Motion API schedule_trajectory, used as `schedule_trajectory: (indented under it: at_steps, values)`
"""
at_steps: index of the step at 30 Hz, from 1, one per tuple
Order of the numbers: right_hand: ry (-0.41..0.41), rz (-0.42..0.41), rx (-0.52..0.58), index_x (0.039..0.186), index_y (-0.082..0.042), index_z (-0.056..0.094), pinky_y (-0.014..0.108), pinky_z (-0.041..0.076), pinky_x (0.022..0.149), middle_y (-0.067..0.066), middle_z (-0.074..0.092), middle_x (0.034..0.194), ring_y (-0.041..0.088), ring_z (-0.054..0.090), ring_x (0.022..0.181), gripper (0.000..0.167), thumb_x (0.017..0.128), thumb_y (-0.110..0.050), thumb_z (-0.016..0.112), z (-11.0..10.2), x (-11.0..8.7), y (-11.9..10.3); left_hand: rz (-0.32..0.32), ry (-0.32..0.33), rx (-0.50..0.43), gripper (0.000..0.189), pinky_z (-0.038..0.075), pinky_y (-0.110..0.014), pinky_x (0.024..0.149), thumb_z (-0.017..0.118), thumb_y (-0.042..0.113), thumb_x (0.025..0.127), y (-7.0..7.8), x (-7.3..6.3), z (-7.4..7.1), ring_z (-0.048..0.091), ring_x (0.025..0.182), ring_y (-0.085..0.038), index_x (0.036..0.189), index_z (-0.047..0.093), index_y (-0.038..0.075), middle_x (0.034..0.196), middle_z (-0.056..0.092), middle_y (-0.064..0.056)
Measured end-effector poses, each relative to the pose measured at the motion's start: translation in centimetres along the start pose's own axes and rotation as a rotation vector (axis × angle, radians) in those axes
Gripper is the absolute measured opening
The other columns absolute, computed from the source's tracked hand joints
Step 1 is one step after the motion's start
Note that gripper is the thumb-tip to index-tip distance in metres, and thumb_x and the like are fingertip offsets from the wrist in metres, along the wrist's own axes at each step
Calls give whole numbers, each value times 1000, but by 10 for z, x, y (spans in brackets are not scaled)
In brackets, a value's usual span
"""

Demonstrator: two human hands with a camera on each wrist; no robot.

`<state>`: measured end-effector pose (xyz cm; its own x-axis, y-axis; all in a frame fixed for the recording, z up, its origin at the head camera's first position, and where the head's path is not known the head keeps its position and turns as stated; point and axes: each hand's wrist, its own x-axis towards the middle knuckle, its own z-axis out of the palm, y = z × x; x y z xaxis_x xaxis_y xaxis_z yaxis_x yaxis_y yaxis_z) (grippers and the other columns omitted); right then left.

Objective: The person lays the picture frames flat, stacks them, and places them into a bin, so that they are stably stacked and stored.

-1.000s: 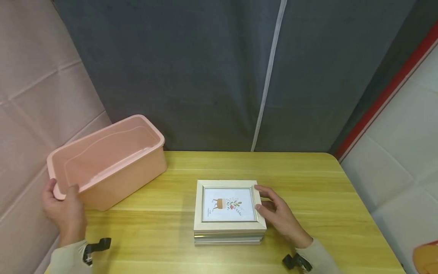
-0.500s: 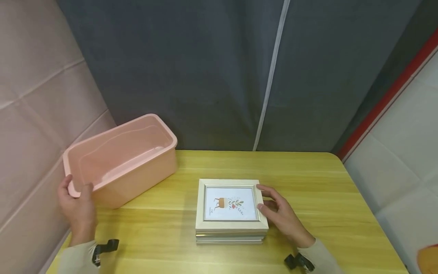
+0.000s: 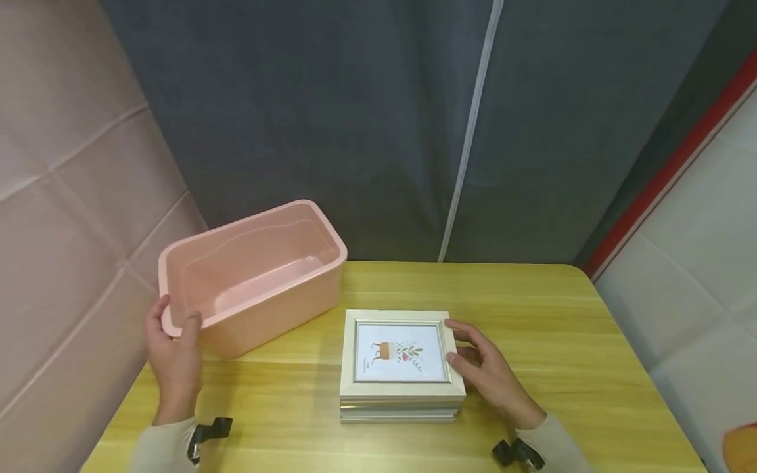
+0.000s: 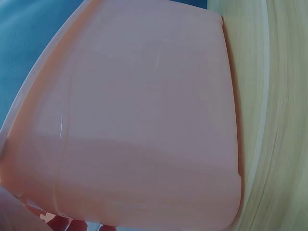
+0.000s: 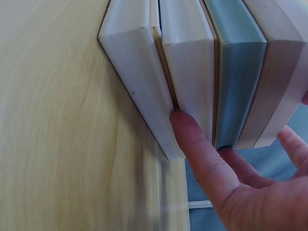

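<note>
In the head view a pink plastic bin (image 3: 284,309) sits at a slant on the table's left. My left hand (image 3: 174,361) grips the rim of its near left corner, thumb on the inner side. The bin's outer wall (image 4: 144,110) fills most of the left wrist view. A stack of picture frames (image 3: 402,387) lies right of the bin; the top one, cream, holds a print of an animal and leaves. My right hand (image 3: 491,374) rests along the stack's right side. In the right wrist view a fingertip (image 5: 180,120) touches the seam between two white frames, with a light blue frame (image 5: 238,72) above them.
The yellow wood-grain table (image 3: 532,315) ends at a dark grey curtain (image 3: 355,131) with a pale strip. A pale panelled wall (image 3: 71,230) stands close on the left. An orange object (image 3: 739,447) shows at the lower right edge.
My left hand has slid the bin right, towards the frame stack. The stack and my right hand keep the same position relative to each other; the head view has shifted slightly.
</note>
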<state>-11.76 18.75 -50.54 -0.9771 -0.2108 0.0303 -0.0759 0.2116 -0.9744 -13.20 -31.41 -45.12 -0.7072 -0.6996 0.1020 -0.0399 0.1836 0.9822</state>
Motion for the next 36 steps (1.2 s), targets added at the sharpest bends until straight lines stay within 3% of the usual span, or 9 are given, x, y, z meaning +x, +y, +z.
schedule_trajectory:
  at_steps: [6, 9, 15, 22, 30, 36]
  values:
    - [-13, 20, 12, 154, -21, 51, 37, 61, 83, 24, 55, 147, 37, 63, 119, 54, 103, -20, 69, -1, 0, -2, 11, -60, 21, 60, 41, -10, 88, 62, 27, 103, 2, -13, 12, 49, 124, -15, 159, 42, 30, 156, 45, -6]
    - [-19, 22, 20, 155, -21, 50, 38, 62, 82, 24, 54, 147, 38, 63, 120, 54, 104, -19, 69, -2, 0, -2, 19, -89, 30, 61, 42, -12, 93, 62, 28, 103, 3, -20, 18, 48, 128, -18, 160, 40, 30, 159, 44, -5]
    - [0, 15, 11, 154, -21, 52, 38, 62, 81, 25, 55, 146, 39, 64, 119, 54, 103, -17, 69, -2, -2, -3, 54, -159, 50, 65, 39, -35, 116, 63, 34, 104, 7, -36, 32, 45, 142, -27, 163, 36, 28, 165, 42, -6]
    - [3, 17, -5, 154, -21, 52, 37, 62, 82, 24, 55, 146, 41, 64, 121, 54, 102, -17, 70, -3, -3, -2, 89, -231, 52, 71, 33, -59, 123, 67, 39, 103, 11, -55, 50, 42, 148, -36, 164, 33, 25, 168, 37, -10]
    - [9, 7, -2, 153, -19, 52, 36, 61, 84, 25, 56, 145, 42, 64, 121, 54, 102, -16, 70, -4, -3, 0, 117, -301, 50, 79, 32, -62, 125, 70, 43, 102, 14, -66, 66, 38, 153, -37, 165, 29, 20, 170, 33, -11]
    - [6, 20, 12, 154, -20, 52, 37, 61, 85, 25, 55, 146, 42, 64, 122, 54, 102, -17, 70, -2, -1, 0, 128, -353, 53, 80, 31, -61, 126, 69, 45, 102, 15, -66, 66, 37, 153, -32, 166, 26, 24, 171, 31, -10]
